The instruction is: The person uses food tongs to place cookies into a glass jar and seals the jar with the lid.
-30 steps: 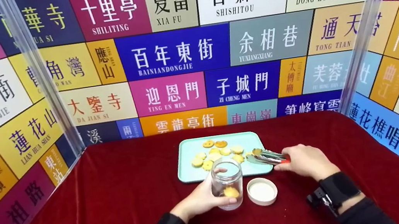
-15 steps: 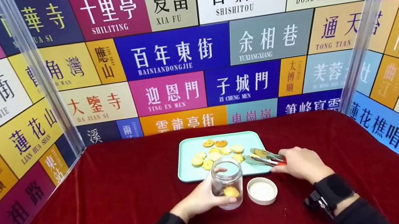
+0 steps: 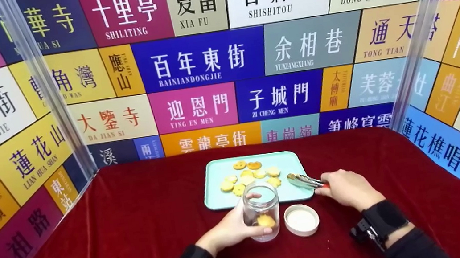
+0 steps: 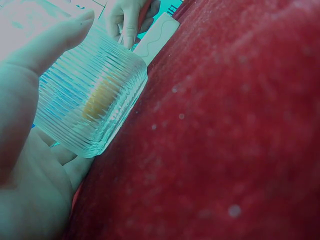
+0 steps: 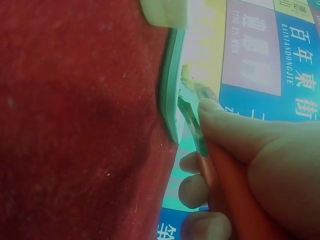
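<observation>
My left hand grips a clear glass jar, its mouth uncovered; the left wrist view shows ribbed sides. A yellow biscuit sits low inside. My right hand holds metal tongs by their orange-red handles, fingers curled round them. The tong tips are close together over the right side of a mint-green tray; something yellowish shows at the tips, but whether it is a biscuit pinched there I cannot tell. Several biscuits lie on the tray, some partly behind the jar.
A pale round lid lies right of the jar, in front of the tray. Dark red cloth covers the table. Behind stand colourful sign panels with clear posts at both corners.
The tongs have narrowed from spread arms to nearly together, around where a biscuit lay at the tray's right. My right hand has shifted slightly left. The left hand and jar stay put.
</observation>
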Motion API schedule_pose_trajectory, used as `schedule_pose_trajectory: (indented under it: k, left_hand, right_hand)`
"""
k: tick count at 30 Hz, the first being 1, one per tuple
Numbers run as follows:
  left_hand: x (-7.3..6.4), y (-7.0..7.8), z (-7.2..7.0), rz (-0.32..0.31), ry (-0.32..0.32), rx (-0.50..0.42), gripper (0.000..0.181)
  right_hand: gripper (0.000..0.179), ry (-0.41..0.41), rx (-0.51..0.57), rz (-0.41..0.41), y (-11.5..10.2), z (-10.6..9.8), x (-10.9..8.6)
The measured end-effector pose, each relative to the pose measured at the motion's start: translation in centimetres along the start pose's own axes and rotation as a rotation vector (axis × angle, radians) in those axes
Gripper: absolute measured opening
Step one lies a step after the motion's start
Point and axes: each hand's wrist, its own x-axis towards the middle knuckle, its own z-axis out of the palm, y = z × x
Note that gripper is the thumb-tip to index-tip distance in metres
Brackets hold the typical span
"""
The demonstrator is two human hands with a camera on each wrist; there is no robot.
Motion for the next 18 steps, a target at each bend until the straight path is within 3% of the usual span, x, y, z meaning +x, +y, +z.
schedule_pose_trajectory:
  k: [18]
  left_hand:
    - [0.02,-0.11,-0.01,-0.003,0.000,-0.016,0.092]
  right_hand:
    - [0.031,0.016,0.027,-0.009,0.15,-0.21,-0.01]
